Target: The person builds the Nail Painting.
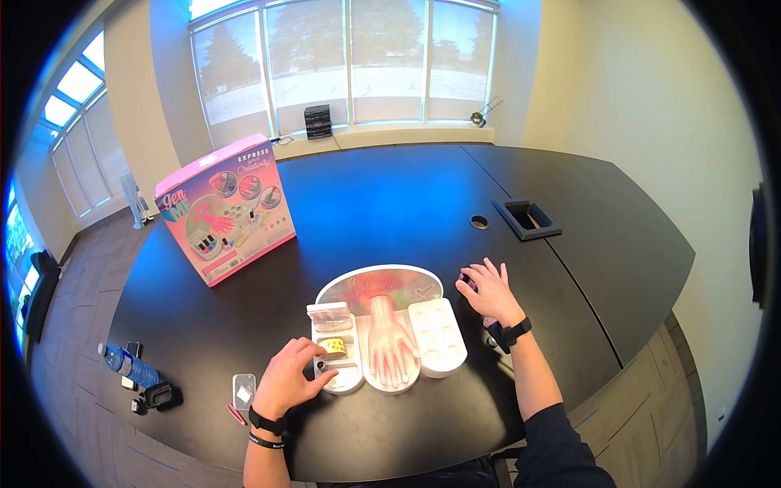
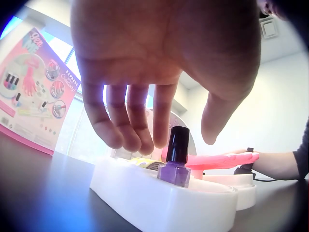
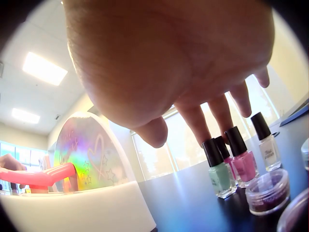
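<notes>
My left hand (image 1: 289,374) hovers at the left part of a white manicure stand (image 1: 350,384). Its fingers hang loosely bent, thumb apart. A purple nail polish bottle (image 2: 175,173) with a black cap stands in that tray, below the hand. Close by is a yellow patterned roll (image 1: 333,348). A pink model hand (image 1: 389,346) lies in the middle of the stand. My right hand (image 1: 490,293) reaches over nail polish bottles right of the stand: a green one (image 3: 220,179), a pink one (image 3: 244,166) and a clear one (image 3: 268,152). Its fingertips are right by the black caps.
A small jar of dark glitter (image 3: 268,193) sits near the bottles. A pink product box (image 1: 232,215) stands at the back left of the black table (image 1: 366,203). At the left are a water bottle (image 1: 130,366), a small clear case (image 1: 243,390) and pink tweezers (image 1: 237,415).
</notes>
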Motion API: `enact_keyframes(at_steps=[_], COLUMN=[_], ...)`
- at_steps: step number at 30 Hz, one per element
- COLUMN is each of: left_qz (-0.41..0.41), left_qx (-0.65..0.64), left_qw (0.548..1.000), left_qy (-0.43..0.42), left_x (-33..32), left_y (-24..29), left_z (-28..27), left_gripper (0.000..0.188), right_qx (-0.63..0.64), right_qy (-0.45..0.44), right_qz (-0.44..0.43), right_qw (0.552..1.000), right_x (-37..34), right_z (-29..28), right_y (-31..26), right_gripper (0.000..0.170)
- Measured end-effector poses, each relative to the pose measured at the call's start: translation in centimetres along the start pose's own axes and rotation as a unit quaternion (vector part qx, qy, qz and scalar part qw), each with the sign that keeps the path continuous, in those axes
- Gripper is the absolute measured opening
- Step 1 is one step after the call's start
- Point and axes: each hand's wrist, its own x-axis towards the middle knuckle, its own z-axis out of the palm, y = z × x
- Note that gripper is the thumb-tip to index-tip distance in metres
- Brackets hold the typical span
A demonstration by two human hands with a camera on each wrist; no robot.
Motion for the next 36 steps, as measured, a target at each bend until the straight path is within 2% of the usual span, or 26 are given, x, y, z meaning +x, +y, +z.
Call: enact_keyframes(at_steps=[17,23,30,32,36], left_qz=[0.005,0.013,0.029,0.037,0.055], left_qx=[0.0,-0.002,0.0,0.001,0.0], left_qw=[1.0,0.998,0.993,0.992,0.989], left_qy=[0.031,0.06,0.113,0.123,0.137], left_x=[0.1,0.1,0.2,0.3,0.4], left_y=[0.3,0.1,0.6,0.6,0.8], left_z=[-0.1,0.0,-0.2,-0.2,-0.3], left_gripper=[0.032,0.032,0.034,0.035,0.037], right_qx=[-0.015,-0.011,0.034,0.106,0.163], right_qy=[0.01,0.098,0.16,0.181,0.152], right_qz=[-0.008,-0.056,-0.111,-0.144,-0.181], right_qw=[1.0,0.994,0.98,0.967,0.958], right_x=[0.4,0.0,-1.4,-1.8,-3.0], right_z=[0.5,-1.5,-5.9,-6.9,-8.9], right_y=[0.5,-0.1,-3.6,-4.7,-6.8], right_gripper=[0.058,0.049,0.05,0.047,0.05])
